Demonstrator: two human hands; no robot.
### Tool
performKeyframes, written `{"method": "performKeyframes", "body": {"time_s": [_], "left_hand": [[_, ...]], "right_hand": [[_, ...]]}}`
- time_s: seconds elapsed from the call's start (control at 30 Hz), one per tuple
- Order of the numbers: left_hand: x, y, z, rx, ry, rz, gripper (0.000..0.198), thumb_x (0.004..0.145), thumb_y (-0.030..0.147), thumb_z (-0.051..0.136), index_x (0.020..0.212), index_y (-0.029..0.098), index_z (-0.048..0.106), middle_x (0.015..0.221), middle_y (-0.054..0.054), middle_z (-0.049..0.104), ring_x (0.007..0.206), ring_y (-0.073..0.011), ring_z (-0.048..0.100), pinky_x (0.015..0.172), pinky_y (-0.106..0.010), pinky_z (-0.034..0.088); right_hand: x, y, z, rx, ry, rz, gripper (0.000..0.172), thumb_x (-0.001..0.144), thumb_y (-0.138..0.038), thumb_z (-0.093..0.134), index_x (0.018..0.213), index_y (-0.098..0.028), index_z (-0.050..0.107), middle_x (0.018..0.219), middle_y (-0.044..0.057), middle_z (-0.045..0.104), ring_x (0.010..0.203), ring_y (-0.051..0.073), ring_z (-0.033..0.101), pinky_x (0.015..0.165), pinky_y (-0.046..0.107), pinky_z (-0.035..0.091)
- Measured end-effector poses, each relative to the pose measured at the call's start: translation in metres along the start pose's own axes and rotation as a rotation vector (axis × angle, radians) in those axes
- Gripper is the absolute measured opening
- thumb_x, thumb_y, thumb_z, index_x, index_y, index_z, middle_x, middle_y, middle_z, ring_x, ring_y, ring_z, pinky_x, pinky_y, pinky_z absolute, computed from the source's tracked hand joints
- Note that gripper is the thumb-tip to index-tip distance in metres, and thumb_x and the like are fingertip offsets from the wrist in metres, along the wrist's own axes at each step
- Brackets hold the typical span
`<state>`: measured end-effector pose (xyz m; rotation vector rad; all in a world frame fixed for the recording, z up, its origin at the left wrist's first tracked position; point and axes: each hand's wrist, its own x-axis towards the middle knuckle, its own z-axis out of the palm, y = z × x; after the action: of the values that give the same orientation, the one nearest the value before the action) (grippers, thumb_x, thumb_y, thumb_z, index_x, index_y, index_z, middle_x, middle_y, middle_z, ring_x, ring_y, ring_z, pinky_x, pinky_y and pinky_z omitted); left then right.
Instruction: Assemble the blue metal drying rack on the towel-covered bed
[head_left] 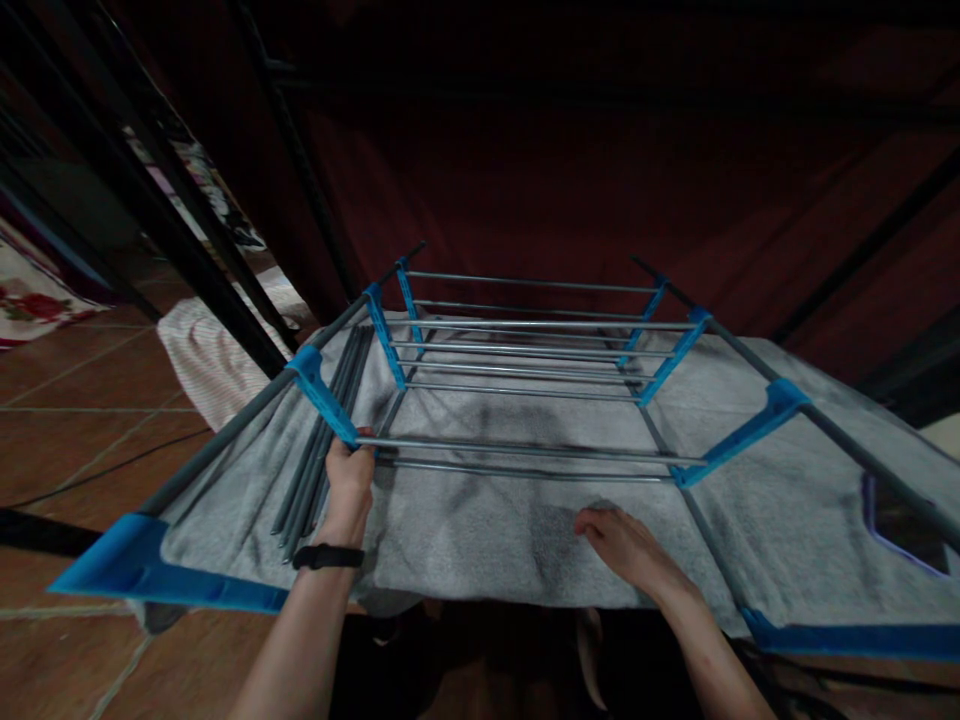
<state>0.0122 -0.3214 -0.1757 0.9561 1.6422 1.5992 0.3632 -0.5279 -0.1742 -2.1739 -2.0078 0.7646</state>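
A partly assembled rack of grey metal tubes and blue plastic brackets lies across a grey cloth. My left hand, with a black band on its wrist, is closed around the lower end of the near left blue bracket, where a tube's end meets it. Part of its grip is hidden behind the bracket. Just in front of the nearest crosswise tubes, my right hand hovers over or rests on the cloth. Its fingers are curled together, and nothing shows in them.
Several loose grey tubes lie bundled left of the rack. Blue corner pieces jut out at the near left and right. A phone-like dark object sits at the right. Black metal posts stand at the left, beside the tiled floor.
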Motion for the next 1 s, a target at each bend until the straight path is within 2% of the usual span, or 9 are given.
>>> {"method": "performKeyframes", "body": {"time_s": [0.23, 0.4, 0.6, 0.8, 1.0], "left_hand": [[0.002, 0.000, -0.001, 0.024, -0.008, -0.009, 0.020, 0.057, 0.015, 0.063, 0.077, 0.017, 0.064, 0.074, 0.000, 0.061, 0.074, -0.0162, 0.056, 0.081, -0.035, 0.045], [0.000, 0.001, 0.001, 0.009, -0.006, 0.008, 0.020, 0.057, 0.017, 0.064, 0.076, 0.017, 0.063, 0.073, 0.000, 0.060, 0.073, -0.0160, 0.056, 0.080, -0.034, 0.047], [-0.001, 0.001, 0.000, -0.006, -0.012, 0.011, 0.021, 0.056, 0.018, 0.064, 0.077, 0.016, 0.062, 0.072, 0.000, 0.059, 0.072, -0.0162, 0.056, 0.078, -0.034, 0.047], [-0.001, 0.003, -0.002, 0.009, -0.023, -0.002, 0.020, 0.056, 0.019, 0.065, 0.076, 0.017, 0.062, 0.073, 0.000, 0.060, 0.071, -0.0153, 0.056, 0.077, -0.032, 0.047], [-0.002, 0.003, -0.004, 0.014, -0.050, -0.005, 0.022, 0.057, 0.020, 0.066, 0.078, 0.016, 0.063, 0.074, -0.001, 0.061, 0.071, -0.0153, 0.056, 0.077, -0.032, 0.048]], "right_hand": [[0.003, -0.002, -0.001, -0.053, 0.011, 0.028, 0.033, 0.094, -0.020, 0.035, 0.105, -0.024, 0.066, 0.106, 0.004, 0.071, 0.102, 0.021, 0.063, 0.085, 0.031, 0.040], [0.002, -0.002, 0.001, -0.060, -0.002, 0.013, 0.033, 0.095, -0.021, 0.033, 0.100, -0.025, 0.065, 0.099, 0.002, 0.072, 0.096, 0.020, 0.064, 0.081, 0.030, 0.039], [-0.001, -0.001, 0.002, -0.035, 0.006, -0.021, 0.032, 0.094, -0.020, 0.034, 0.098, -0.024, 0.065, 0.101, 0.002, 0.071, 0.097, 0.020, 0.063, 0.082, 0.030, 0.039], [-0.004, 0.001, 0.002, -0.094, 0.028, 0.011, 0.031, 0.095, -0.020, 0.034, 0.097, -0.023, 0.064, 0.098, 0.003, 0.071, 0.096, 0.021, 0.064, 0.082, 0.031, 0.039], [-0.003, -0.011, -0.001, -0.075, -0.012, 0.014, 0.032, 0.093, -0.019, 0.035, 0.099, -0.024, 0.067, 0.098, 0.004, 0.072, 0.097, 0.021, 0.065, 0.081, 0.031, 0.040]]}}
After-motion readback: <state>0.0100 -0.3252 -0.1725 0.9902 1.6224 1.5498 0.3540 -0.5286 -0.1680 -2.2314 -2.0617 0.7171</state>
